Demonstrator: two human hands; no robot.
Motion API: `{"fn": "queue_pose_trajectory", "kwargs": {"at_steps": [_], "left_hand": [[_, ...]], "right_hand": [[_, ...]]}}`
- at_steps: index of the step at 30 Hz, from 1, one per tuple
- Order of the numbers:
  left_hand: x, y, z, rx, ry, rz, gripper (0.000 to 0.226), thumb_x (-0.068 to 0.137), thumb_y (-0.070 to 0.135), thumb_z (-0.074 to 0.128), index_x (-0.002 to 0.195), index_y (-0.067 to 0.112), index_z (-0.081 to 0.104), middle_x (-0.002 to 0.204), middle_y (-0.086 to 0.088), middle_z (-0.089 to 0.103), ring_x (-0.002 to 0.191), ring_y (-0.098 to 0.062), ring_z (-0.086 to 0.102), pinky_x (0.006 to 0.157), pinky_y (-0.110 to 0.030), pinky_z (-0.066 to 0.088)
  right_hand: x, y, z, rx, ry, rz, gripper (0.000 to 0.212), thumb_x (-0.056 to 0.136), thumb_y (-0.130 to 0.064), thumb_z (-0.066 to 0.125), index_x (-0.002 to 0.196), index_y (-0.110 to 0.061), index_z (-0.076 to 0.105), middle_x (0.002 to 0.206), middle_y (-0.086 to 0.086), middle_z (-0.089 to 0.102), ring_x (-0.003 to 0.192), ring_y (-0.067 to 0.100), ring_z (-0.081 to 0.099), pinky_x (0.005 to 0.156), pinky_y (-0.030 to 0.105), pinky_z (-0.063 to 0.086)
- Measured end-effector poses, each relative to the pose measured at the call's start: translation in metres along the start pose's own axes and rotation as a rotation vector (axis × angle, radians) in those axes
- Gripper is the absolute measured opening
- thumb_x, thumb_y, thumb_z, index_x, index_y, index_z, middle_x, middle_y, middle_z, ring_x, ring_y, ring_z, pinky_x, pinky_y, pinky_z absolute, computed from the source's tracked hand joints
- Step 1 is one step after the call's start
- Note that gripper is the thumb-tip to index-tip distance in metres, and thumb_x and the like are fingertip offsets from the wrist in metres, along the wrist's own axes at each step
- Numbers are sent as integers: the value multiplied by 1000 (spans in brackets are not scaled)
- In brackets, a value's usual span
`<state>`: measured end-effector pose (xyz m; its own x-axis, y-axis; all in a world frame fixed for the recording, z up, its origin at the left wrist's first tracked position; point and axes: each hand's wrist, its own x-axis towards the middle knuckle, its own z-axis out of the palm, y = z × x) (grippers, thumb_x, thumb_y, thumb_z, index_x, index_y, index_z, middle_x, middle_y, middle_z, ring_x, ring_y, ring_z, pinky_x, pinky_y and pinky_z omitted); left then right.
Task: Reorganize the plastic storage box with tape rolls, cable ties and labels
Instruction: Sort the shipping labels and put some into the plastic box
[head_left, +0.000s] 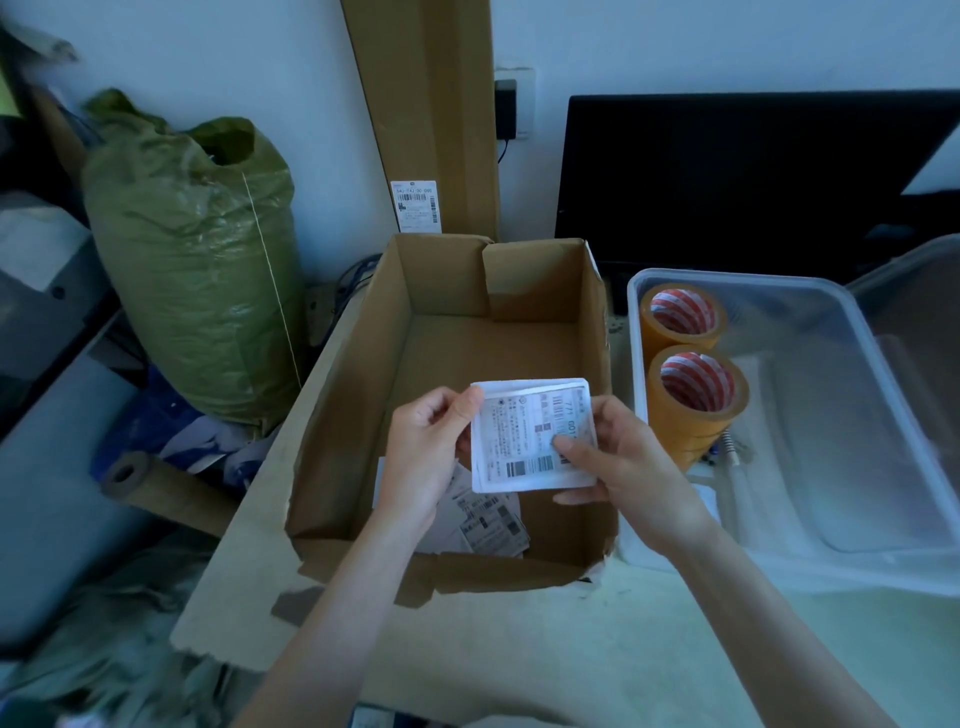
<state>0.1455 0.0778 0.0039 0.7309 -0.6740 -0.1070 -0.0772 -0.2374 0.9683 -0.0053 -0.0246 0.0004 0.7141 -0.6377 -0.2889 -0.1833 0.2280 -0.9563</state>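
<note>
A small stack of white printed labels (524, 441) is held between both hands above an open cardboard box (452, 338). My left hand (423, 457) pinches the stack's left edge. My right hand (618, 462) grips its right side, thumb on the printed face. More loose labels (488, 525) lie on the cardboard box's floor under my left wrist. To the right stands a clear plastic storage box (857, 322) holding two orange-brown tape rolls (680, 317) (696, 400) along its left wall. Small thin items (727, 449), perhaps cable ties, lie beside the nearer roll.
A stuffed green sack (202, 270) stands at the left against the wall. A tall flat carton (431, 114) leans behind the cardboard box. A dark monitor (753, 176) is at the back right. A cardboard tube (156, 488) lies at lower left.
</note>
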Motion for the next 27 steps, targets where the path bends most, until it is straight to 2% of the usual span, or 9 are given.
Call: {"fn": "queue_pose_trajectory", "kwargs": {"at_steps": [3, 8, 15, 17, 19, 22, 24, 27], "left_hand": [[0, -1, 0, 9, -20, 9, 31, 88, 40, 56, 77, 12, 61, 81, 4, 70, 73, 0, 67, 57, -6, 47], [0, -4, 0, 98, -96, 63, 18, 88, 33, 60, 88, 16, 66, 87, 10, 70, 80, 2, 67, 61, -12, 52], [14, -9, -8, 220, -172, 124, 18, 87, 29, 64, 83, 11, 68, 82, 7, 72, 76, -2, 68, 61, -13, 52], [19, -7, -12, 234, -218, 129, 19, 87, 27, 65, 82, 9, 68, 80, 5, 72, 72, -3, 68, 58, -13, 51], [24, -6, -15, 243, -262, 114, 22, 87, 30, 65, 84, 8, 67, 80, 4, 72, 70, -8, 68, 59, -19, 52], [36, -12, -17, 219, -258, 14, 27, 91, 43, 53, 90, 18, 65, 83, 6, 71, 72, -7, 65, 63, -16, 51], [53, -26, -18, 286, -222, -76, 33, 94, 50, 44, 100, 22, 61, 92, 6, 69, 83, -8, 66, 76, -23, 54], [85, -64, -20, 661, -277, -195, 40, 94, 43, 51, 126, 18, 50, 122, -1, 60, 106, -18, 59, 87, -33, 48]], "right_hand": [[-1, 1, 0, -24, 2, 8, 24, 88, -11, 62, 108, -16, 50, 109, 1, 68, 95, 16, 71, 69, 40, 61], [1, 3, 1, 4, 25, 33, 22, 89, -13, 62, 107, -15, 50, 110, 2, 68, 95, 18, 71, 70, 41, 61], [5, 1, 0, 265, -55, 117, 24, 93, -20, 57, 116, -20, 60, 106, 8, 71, 97, 27, 70, 58, 31, 61], [9, 1, -1, 251, -90, 117, 25, 93, -19, 57, 117, -19, 61, 106, 9, 71, 97, 28, 70, 58, 30, 61], [11, 2, -2, 195, -87, 92, 24, 94, -17, 55, 117, -18, 61, 106, 7, 71, 97, 27, 70, 60, 31, 61], [17, 4, -2, 75, -18, 38, 21, 95, -16, 53, 114, -19, 61, 104, 4, 72, 95, 23, 71, 60, 30, 61], [19, 5, -3, 49, 34, 12, 20, 95, -15, 52, 113, -21, 61, 104, 1, 72, 94, 20, 71, 60, 31, 60], [22, 7, -3, 37, 100, -3, 22, 96, -14, 51, 114, -22, 60, 105, -3, 71, 94, 17, 71, 62, 32, 61]]}}
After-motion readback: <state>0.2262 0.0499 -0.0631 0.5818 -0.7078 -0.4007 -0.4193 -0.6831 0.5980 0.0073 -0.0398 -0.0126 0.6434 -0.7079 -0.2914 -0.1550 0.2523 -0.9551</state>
